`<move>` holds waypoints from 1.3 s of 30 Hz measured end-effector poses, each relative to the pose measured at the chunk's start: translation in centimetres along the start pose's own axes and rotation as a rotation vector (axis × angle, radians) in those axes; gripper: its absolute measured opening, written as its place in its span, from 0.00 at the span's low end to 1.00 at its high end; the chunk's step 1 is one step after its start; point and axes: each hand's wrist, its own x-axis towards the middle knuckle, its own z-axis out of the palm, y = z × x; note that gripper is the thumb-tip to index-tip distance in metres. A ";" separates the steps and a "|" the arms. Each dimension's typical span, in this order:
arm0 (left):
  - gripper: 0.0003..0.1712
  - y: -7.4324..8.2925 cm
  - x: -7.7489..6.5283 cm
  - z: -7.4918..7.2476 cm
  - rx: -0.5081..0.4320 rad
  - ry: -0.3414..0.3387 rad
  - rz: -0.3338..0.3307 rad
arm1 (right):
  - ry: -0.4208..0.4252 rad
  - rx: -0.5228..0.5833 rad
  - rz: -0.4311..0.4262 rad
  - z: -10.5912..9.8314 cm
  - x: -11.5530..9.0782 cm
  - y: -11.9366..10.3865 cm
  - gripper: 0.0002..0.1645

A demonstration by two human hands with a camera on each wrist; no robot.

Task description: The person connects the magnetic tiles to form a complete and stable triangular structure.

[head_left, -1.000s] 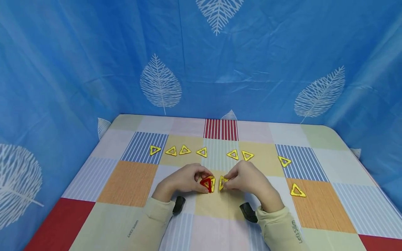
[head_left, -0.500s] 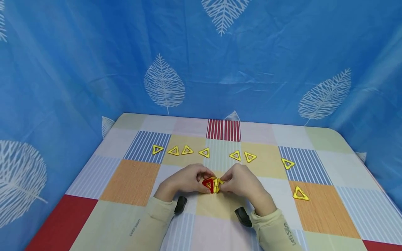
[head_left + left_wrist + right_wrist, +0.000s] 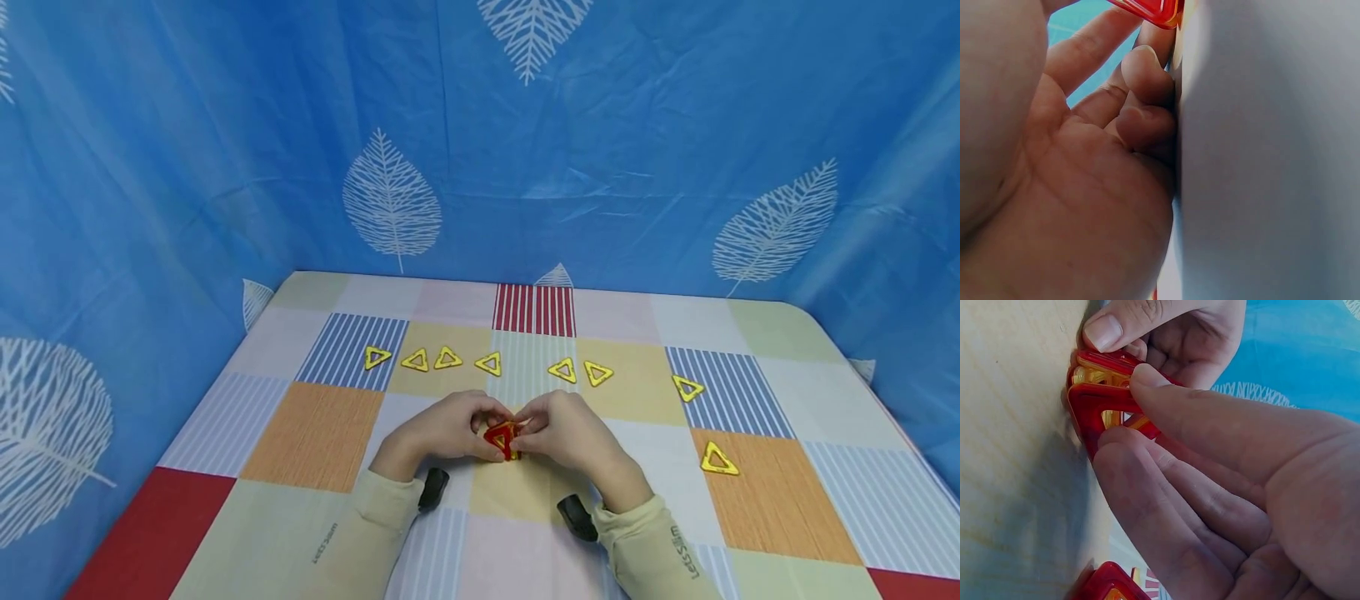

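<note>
At the table's middle both hands meet around a small cluster of triangular building tiles [image 3: 500,437], red and yellow with open centres. My left hand [image 3: 444,429] grips the cluster's left side between thumb and fingers; in the left wrist view only a red corner of a tile [image 3: 1154,9] shows above the curled fingers. From the right, my right hand [image 3: 567,433] pinches a tile [image 3: 1087,419] that looks red in the right wrist view, its thumb and index finger on opposite sides. A second red-edged tile [image 3: 1109,361] lies under the left thumb, with yellow between the two.
Several yellow triangular tiles lie in a loose row beyond the hands, among them one tile [image 3: 488,363] straight ahead. Two more tiles, an upper one [image 3: 687,387] and a lower one [image 3: 720,459], lie to the right. A blue leaf-print curtain [image 3: 630,125] surrounds the patchwork-covered table [image 3: 300,525].
My right hand has brought its yellow tile leftward against the left hand's tiles, closing the gap. Its fingers now cover the cluster's right side. The left hand has stayed nearly in place.
</note>
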 end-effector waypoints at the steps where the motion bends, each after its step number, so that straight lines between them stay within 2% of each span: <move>1: 0.25 0.0 0.0 0.0 0.002 0.001 0.001 | 0.002 0.011 -0.001 0.0 0.0 0.1 0.13; 9: 0.26 0.2 0.1 0.0 0.005 0.005 -0.012 | -0.014 0.064 -0.007 -0.7 -0.2 0.2 0.17; 14: 0.24 0.3 0.0 0.0 0.042 0.021 -0.014 | 0.037 0.069 0.013 -2.3 -0.7 0.5 0.17; 19: 0.23 0.3 0.2 0.2 0.035 0.058 -0.037 | 0.100 0.007 0.032 -4.3 -1.2 1.8 0.21; 24: 0.18 0.2 0.3 0.3 -0.040 0.139 -0.074 | 0.076 -0.101 0.111 -4.8 -1.3 2.4 0.29; 28: 0.14 0.3 0.5 0.4 -0.042 0.163 -0.086 | 0.031 -0.194 0.046 -4.0 -1.0 2.5 0.35; 31: 0.10 0.4 0.4 0.5 -0.032 0.132 -0.086 | 0.014 -0.239 -0.012 -2.9 -0.6 2.4 0.40; 34: 0.13 0.5 0.4 0.5 -0.023 0.076 -0.055 | 0.008 -0.264 -0.030 -2.0 -0.3 2.2 0.42; 39: 0.19 0.4 0.2 0.4 0.007 0.005 0.019 | 0.019 -0.309 -0.008 -1.2 -0.1 2.2 0.34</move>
